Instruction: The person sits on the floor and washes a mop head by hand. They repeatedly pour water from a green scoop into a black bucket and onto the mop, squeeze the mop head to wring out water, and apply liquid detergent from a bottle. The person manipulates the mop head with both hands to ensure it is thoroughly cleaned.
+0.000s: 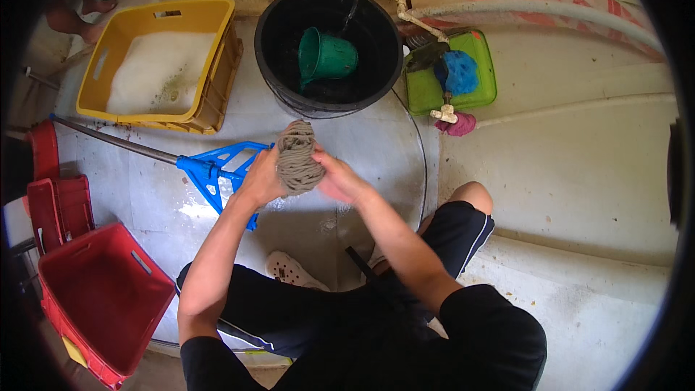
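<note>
Both my hands press a bundled grey-brown string mop head (299, 160) between them, above the wet floor. My left hand (264, 178) grips its left side, and my right hand (341, 175) is against its right side, fingers at the strands. Just beyond stands a black bucket (263, 65) with water running into it from a pipe; a green plastic mug (331, 57) lies tipped inside. A blue plastic mop frame (209, 168) on a metal pole (130, 145) rests on the floor, partly hidden behind my left hand.
A yellow crate (214, 87) of foamy water stands at the back left. Red crates (108, 304) are at the left. A green tray (488, 87) with a blue cloth (460, 71) lies by the pipe tap (446, 114). Another person's bare feet (92, 32) show at the upper left.
</note>
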Available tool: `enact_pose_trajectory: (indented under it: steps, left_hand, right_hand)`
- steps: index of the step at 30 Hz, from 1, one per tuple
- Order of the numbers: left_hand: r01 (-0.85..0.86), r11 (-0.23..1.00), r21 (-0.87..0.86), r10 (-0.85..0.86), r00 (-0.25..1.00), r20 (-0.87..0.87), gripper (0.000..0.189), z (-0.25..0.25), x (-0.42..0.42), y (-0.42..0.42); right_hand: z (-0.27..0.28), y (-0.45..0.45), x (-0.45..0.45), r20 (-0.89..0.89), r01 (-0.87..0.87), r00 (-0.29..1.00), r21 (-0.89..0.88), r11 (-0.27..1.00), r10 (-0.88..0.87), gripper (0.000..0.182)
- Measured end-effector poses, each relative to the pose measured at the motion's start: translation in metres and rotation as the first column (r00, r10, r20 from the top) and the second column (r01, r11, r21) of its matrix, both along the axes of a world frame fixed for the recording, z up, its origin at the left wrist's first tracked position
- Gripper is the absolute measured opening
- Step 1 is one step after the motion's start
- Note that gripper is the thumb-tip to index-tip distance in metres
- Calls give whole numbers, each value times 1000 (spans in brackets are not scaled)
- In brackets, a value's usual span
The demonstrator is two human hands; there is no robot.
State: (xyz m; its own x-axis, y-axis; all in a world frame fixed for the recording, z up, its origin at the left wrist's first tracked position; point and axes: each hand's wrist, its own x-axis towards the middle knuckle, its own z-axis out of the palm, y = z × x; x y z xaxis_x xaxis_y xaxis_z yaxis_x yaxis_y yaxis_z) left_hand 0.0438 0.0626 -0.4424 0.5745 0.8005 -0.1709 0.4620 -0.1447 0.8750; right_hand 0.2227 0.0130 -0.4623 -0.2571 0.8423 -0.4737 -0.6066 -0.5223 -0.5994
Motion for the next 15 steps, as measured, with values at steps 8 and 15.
enact_pose_trajectory:
  steps: [8,15]
  left_hand:
    - [386,529,756,-156,920,-360,74,8,18,-16]
    - [331,366,870,-174,943,-286,66,10,23,-34]
  right_hand:
    - [-71,-17,94,-558,-407,794,-192,893,242,68]
    - [-63,8,61,-627,-658,612,-67,750,482,74]
